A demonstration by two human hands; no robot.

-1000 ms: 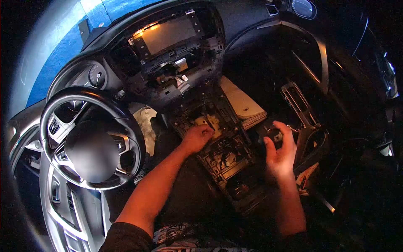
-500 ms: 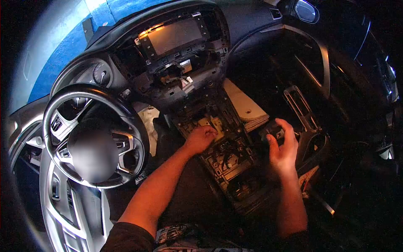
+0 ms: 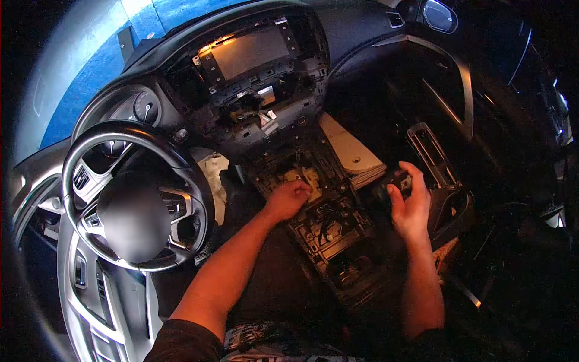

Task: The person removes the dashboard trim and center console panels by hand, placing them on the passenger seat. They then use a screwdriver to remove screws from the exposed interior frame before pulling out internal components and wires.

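Note:
My left hand (image 3: 287, 199) is over the opened centre console (image 3: 329, 226), its fingers curled together near a yellowish bracket-like part (image 3: 310, 178). Whatever may be between these fingertips is hidden. To the right of the console, my right hand (image 3: 412, 208) grips a small, dark, blocky object (image 3: 398, 180) between thumb and fingers. Poor light keeps me from telling its kind. Bare mechanisms and wires show in the console below my left hand.
The steering wheel (image 3: 136, 193) is at the left. Ahead is the stripped dashboard with its screen (image 3: 250, 53) and loose connectors (image 3: 267, 119). Light cardboard-like sheets (image 3: 350, 151) lie beyond the console. A long trim frame (image 3: 433, 155) rests at the right.
My right hand has shifted slightly to the right and turned a little, still gripping the dark object. My left hand has stayed almost in place.

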